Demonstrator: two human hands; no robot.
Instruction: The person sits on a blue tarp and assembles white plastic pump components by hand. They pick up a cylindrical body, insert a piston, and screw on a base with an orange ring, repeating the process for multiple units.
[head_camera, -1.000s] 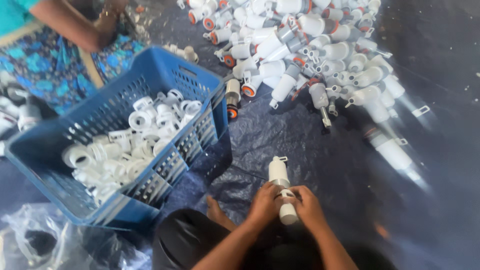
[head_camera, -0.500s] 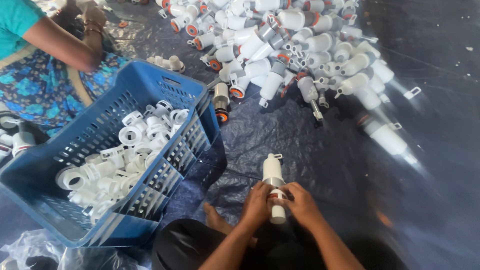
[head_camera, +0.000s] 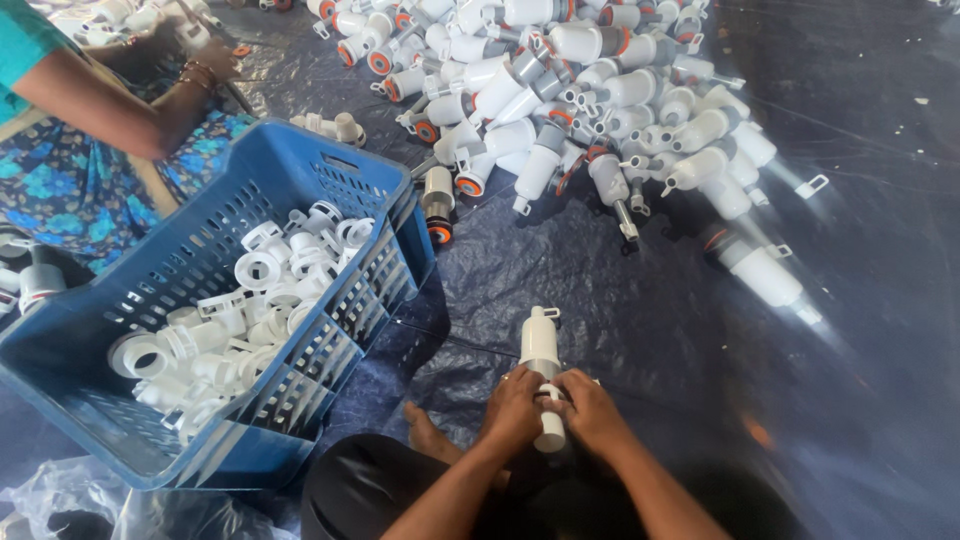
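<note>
- Gripping from both sides, the left hand (head_camera: 515, 408) and the right hand (head_camera: 590, 412) are closed around one white plastic fitting (head_camera: 542, 365), low in the middle of the view
- That fitting is a smooth, glossy cylinder with a narrower knobbed tip pointing away from the person; its near end pokes out below the fingers
- Left fingers curl tight over the barrel, right fingers wrap the lower part, and the two hands touch each other across it
- Underneath lies a dark blue tarpaulin (head_camera: 700, 330), shiny and creased
- To the left, a blue plastic crate (head_camera: 330, 190) with slotted walls sits tilted, holding white ring-shaped caps (head_camera: 240, 320)
- Further ahead, a heap of white fittings (head_camera: 580, 110) sprawls, several with orange rings at one end, well apart from the hands
- Top left, another person's arm (head_camera: 110, 105) reaches across above patterned blue cloth
</note>
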